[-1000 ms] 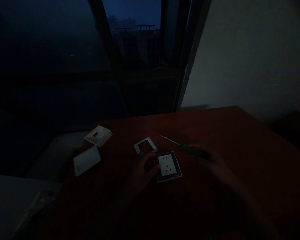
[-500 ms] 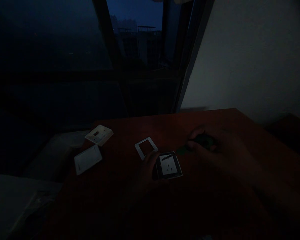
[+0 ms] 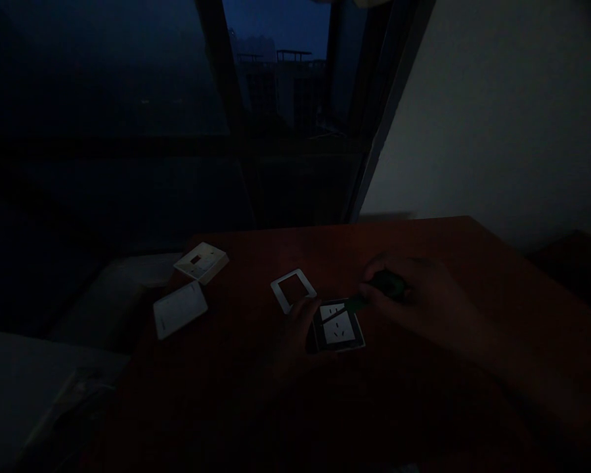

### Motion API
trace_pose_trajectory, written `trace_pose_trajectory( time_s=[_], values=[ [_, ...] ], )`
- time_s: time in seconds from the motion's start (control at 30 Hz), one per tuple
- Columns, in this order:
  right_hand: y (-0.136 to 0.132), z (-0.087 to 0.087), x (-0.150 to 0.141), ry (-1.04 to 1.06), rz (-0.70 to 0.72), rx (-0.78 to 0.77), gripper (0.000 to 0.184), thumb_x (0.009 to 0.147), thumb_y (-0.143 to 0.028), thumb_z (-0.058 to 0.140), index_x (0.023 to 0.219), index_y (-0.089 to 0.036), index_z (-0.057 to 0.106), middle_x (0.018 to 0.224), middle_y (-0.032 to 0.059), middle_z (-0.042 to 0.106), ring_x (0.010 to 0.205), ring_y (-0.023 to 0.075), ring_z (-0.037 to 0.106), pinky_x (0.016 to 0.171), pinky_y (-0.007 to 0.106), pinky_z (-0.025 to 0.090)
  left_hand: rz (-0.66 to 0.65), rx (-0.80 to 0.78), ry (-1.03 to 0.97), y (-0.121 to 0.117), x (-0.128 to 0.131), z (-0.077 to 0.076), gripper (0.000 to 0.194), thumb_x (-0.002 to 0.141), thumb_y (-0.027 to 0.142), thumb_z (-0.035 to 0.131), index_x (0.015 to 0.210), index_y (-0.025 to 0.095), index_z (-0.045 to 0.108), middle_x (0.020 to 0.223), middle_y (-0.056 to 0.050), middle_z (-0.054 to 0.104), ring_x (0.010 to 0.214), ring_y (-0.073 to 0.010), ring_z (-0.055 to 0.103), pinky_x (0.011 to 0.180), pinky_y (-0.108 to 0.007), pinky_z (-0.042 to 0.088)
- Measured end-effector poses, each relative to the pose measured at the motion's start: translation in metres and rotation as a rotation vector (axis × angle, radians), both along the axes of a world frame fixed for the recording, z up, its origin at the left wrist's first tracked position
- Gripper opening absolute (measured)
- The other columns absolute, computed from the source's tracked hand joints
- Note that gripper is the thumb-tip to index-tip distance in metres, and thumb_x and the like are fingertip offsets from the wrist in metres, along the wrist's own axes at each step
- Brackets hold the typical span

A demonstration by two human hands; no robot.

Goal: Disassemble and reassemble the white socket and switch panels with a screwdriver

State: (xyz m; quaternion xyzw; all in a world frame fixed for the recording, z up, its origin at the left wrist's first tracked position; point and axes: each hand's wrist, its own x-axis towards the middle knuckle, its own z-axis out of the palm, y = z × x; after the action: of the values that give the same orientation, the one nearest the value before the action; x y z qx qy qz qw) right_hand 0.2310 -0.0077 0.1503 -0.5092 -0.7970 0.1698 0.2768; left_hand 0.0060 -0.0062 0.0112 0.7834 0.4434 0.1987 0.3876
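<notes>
Socket (image 3: 339, 332) held between fingers and thumb of left hand (image 3: 298, 335), green screwdriver (image 3: 357, 303) gripped in right hand (image 3: 418, 289), tip down by left fingers. White frame (image 3: 280, 297) already off, just beyond left fingertips; box (image 3: 204, 263) and pale plate (image 3: 180, 310) well left of them. Looks partway along, screwdriver bit unfinished; can't tell about screws, too dark.

It's very dark in here. Weak blue dusk shows through the window (image 3: 280, 29), the wall (image 3: 497, 118) is dull grey, and a faint red sheen lies on the table (image 3: 320, 246) toward its far edge. The near side sinks almost to black. The left hand (image 3: 296, 338) and right hand (image 3: 418, 286) look murky, soft-edged; the pale socket (image 3: 342, 326) stands out.
</notes>
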Motion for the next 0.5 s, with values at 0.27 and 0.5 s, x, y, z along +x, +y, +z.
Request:
trace_pose_trajectory(
  time_s=[0.27, 0.5],
  values=[
    [0.007, 0.019, -0.017, -0.243, 0.099, 0.052, 0.017, 0.088, -0.037, 0.054, 0.092, -0.022, 0.061, 0.082, 0.0023, 0.069, 0.068, 0.0167, 0.063, 0.059, 0.027, 0.038, -0.01, 0.058, 0.006, 0.003, -0.003, -0.006, 0.092, 0.071, 0.042, 0.077, 0.146, 0.029, 0.026, 0.151, -0.01, 0.028, 0.136, -0.0312, 0.032, 0.108, -0.046, 0.034],
    [0.007, 0.043, -0.038, -0.452, 0.232, 0.101, 0.015, 0.082, -0.028, 0.059, 0.096, -0.022, 0.059, 0.082, 0.0029, 0.068, 0.062, 0.0155, 0.06, 0.049, 0.028, 0.025, -0.002, 0.042, 0.028, 0.004, -0.002, -0.006, 0.087, 0.071, 0.047, 0.075, 0.143, 0.026, 0.032, 0.147, -0.012, 0.032, 0.132, -0.0347, 0.036, 0.105, -0.049, 0.037]
  ],
)
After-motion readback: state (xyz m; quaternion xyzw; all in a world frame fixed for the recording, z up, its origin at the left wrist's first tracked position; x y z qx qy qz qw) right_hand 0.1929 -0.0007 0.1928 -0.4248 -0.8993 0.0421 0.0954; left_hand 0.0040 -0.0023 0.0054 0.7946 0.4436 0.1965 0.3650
